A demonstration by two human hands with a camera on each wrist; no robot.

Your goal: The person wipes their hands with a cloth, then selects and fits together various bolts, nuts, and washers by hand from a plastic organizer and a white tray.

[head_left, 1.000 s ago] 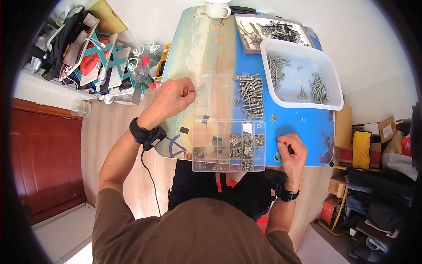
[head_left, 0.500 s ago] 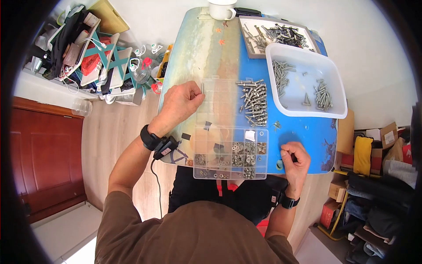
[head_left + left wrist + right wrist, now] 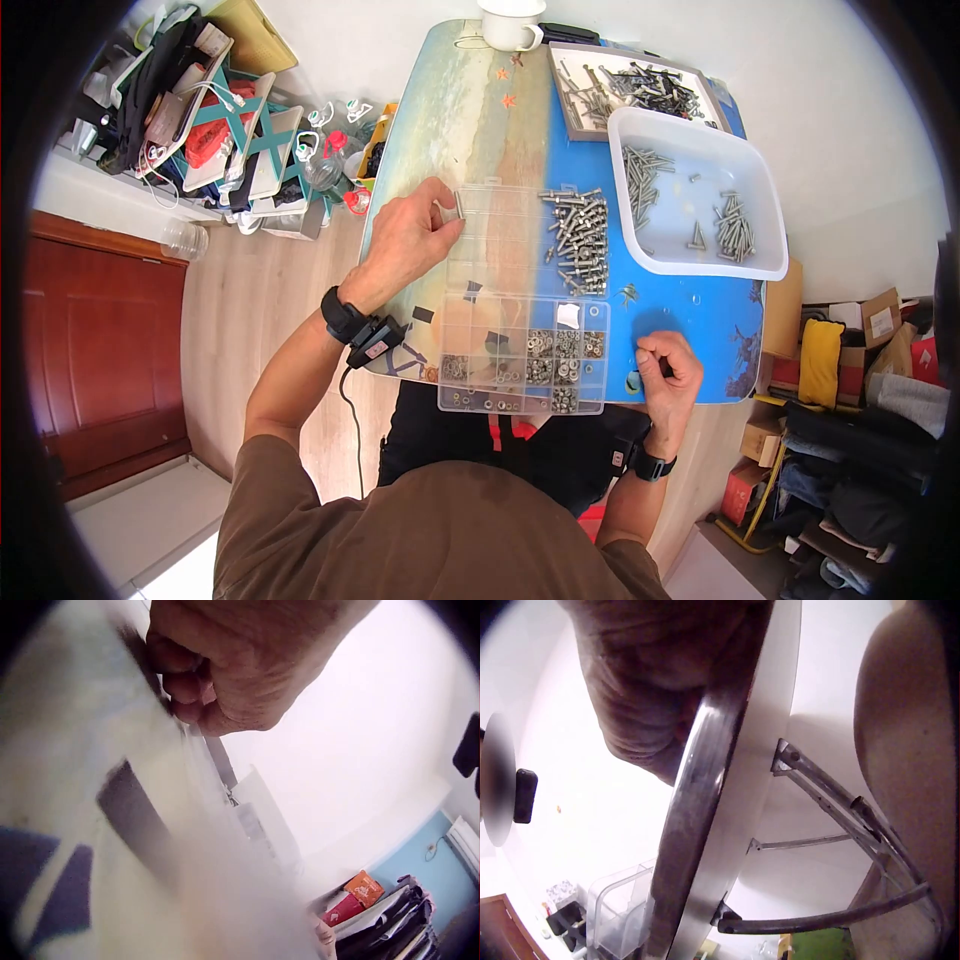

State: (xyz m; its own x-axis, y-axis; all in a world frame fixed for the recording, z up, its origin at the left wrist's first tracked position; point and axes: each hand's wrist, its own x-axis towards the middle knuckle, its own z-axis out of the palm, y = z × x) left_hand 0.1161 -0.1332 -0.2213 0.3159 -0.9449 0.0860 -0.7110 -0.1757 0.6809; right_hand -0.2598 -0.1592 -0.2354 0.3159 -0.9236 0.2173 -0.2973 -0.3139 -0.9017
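My left hand [image 3: 410, 230] is at the left edge of the clear lid [image 3: 490, 262] of a compartment case. Its thumb and index finger pinch a thin metal screw [image 3: 461, 205], which lies lengthwise along that edge. In the left wrist view the curled fingers [image 3: 184, 690] are close over the table. My right hand [image 3: 670, 370] rests at the table's front edge, fingers loosely curled, with nothing visible in it. Many screws [image 3: 578, 240] lie in rows on the lid's right side. The case's compartment half [image 3: 470, 403] holds nuts and washers [image 3: 540, 357].
A white plastic tub [image 3: 700, 262] with loose screws stands on the right of the table. Behind it are a shallow box [image 3: 580, 130] of dark and silver bolts and a white mug [image 3: 512, 25]. A cable [image 3: 358, 440] hangs from the left wrist camera.
My left hand has moved right with the screw, from beside the lid to its left edge. The screw has turned from slanting to lying along that edge. My right hand stays at the table's edge.
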